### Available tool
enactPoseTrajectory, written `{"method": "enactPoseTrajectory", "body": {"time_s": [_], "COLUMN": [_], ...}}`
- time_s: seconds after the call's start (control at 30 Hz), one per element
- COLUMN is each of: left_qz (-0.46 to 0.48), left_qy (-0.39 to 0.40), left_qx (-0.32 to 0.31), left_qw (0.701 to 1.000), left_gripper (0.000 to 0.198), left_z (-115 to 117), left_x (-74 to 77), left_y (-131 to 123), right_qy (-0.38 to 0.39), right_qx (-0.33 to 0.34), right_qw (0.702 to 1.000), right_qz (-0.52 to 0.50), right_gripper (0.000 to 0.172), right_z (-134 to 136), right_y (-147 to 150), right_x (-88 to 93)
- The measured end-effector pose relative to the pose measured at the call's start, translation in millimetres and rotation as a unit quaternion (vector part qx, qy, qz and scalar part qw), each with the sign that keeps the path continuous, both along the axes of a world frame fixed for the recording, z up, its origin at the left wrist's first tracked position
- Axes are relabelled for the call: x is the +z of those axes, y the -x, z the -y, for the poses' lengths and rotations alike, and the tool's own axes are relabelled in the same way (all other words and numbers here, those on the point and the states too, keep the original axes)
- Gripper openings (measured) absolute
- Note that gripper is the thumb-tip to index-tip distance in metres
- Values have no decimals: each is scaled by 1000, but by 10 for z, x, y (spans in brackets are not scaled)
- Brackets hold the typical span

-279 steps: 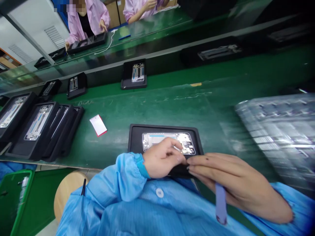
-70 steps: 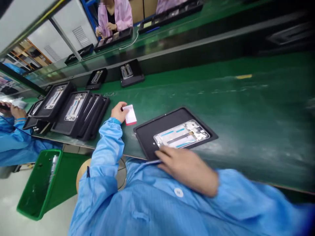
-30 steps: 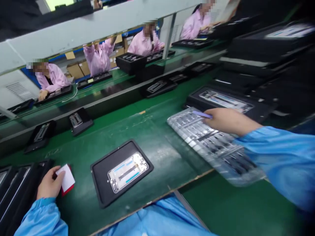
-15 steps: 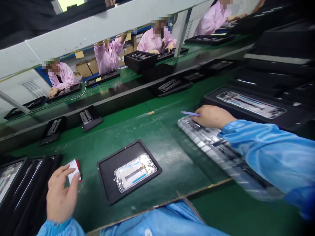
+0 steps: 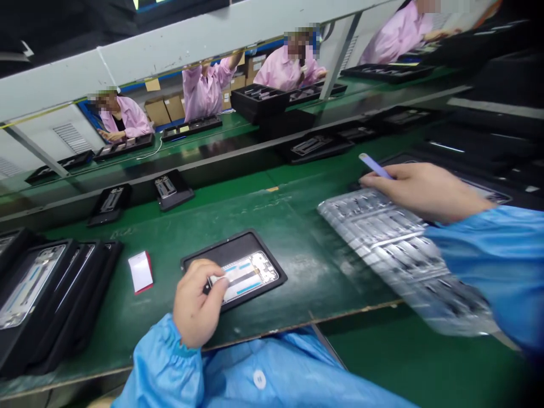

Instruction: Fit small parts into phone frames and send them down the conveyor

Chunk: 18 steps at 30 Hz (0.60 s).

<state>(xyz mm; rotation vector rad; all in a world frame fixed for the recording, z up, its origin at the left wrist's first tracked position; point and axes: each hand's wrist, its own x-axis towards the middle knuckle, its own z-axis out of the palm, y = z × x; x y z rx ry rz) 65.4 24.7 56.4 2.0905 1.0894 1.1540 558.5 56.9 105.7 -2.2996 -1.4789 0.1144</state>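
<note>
In front of me lies a black tray [image 5: 227,243] holding a silver phone frame [image 5: 266,266] with blue strips and a dark ribbon along it. My left hand [image 5: 198,303] is over the tray's left end, thumb and fingers pinched together at the end of the phone frame. What the pinch holds, if anything, is hidden. My right hand [image 5: 429,190] grips a thin, flat purple stick [image 5: 374,165], its rounded tip pointing up and left. Below that hand lies a clear plastic blister tray [image 5: 382,238] with rows of dark small parts, partly covered by the sleeve.
A white and red pad [image 5: 140,272] lies left of the tray. Stacked black trays with phone frames [image 5: 36,283] stand at far left. More black trays [image 5: 174,187] sit on the green belt behind. Co-workers in pink [image 5: 127,116] work across the line.
My left hand has left the white and red pad and moved right to the phone frame. My right hand, with the purple stick, has lifted and shifted right. The view has shifted somewhat.
</note>
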Motion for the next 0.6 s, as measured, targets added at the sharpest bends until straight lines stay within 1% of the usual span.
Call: {"method": "enactPoseTrajectory", "body": {"time_s": [0.07,0.13,0.2,0.23,0.27,0.3,0.33,0.37,0.43,0.5,0.53,0.57,0.6], "left_qz": [17,30,36,34,31,28,26,26,29,24,14,1,-14], "left_qy": [14,32,54,63,73,82,90,96,96,81,72,64,55], "left_qx": [-35,-72,-115,-139,-160,-175,-183,-182,-167,-149,-139,-126,-111], "left_qw": [999,996,991,988,984,981,979,978,981,985,988,990,992], "left_gripper": [9,11,15,16,18,18,17,17,17,18,18,17,17], "left_z": [-32,-70,-103,-115,-122,-123,-120,-113,-95,-83,-81,-80,-81], "left_x": [-1,-21,-70,-106,-148,-195,-243,-290,-370,-425,-443,-457,-470], "left_y": [-183,-345,-463,-500,-520,-523,-510,-485,-416,-350,-325,-308,-299], "right_qy": [51,102,147,167,186,199,207,210,208,206,199,177,137], "right_qx": [63,178,297,342,373,390,397,397,401,417,423,423,417], "right_qw": [991,957,901,868,835,807,786,775,769,770,777,791,814], "right_qz": [-108,-206,-281,-320,-360,-397,-426,-444,-452,-436,-422,-405,-381], "right_gripper": [62,67,68,67,67,67,66,65,65,65,65,64,60], "right_z": [160,307,421,459,483,492,486,466,403,338,316,304,307], "right_y": [417,921,1418,1635,1821,1973,2089,2173,2266,2297,2301,2301,2299], "right_x": [93,84,-21,-99,-188,-280,-371,-455,-583,-653,-672,-686,-698]}}
